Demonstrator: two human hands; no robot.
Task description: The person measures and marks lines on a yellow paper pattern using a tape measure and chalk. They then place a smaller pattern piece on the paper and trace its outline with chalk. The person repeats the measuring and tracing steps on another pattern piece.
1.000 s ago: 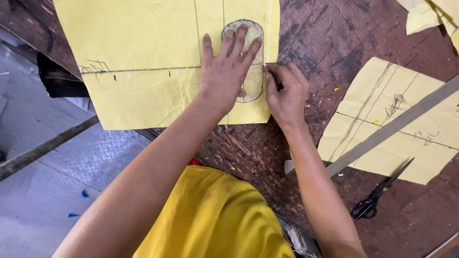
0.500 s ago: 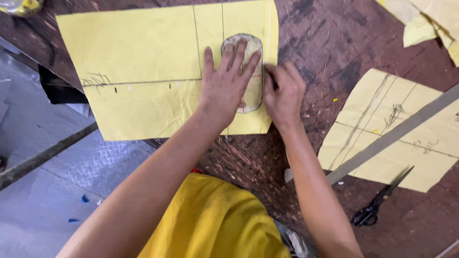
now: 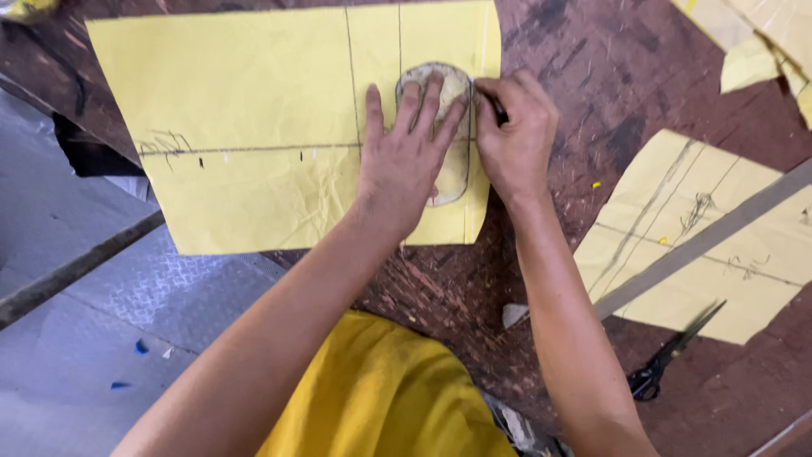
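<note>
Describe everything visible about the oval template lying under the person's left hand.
The oval template is a flat, pale beige piece with rounded ends, seemingly card or thin board, worn and smudged. It lies lengthwise away from the person on the large yellow paper sheet, near the sheet's right edge, crossing a drawn horizontal line. The left hand presses flat on it, fingers spread, covering much of it. The right hand holds a dark pen at its upper right edge.

The left hand (image 3: 406, 161) lies flat on an oval template (image 3: 452, 93) atop yellow paper (image 3: 254, 127). At its 3 o'clock, touching the template's edge, the right hand (image 3: 516, 140) pinches a dark pen (image 3: 497, 110). Scissors (image 3: 672, 355) lie at 5 o'clock.
</note>
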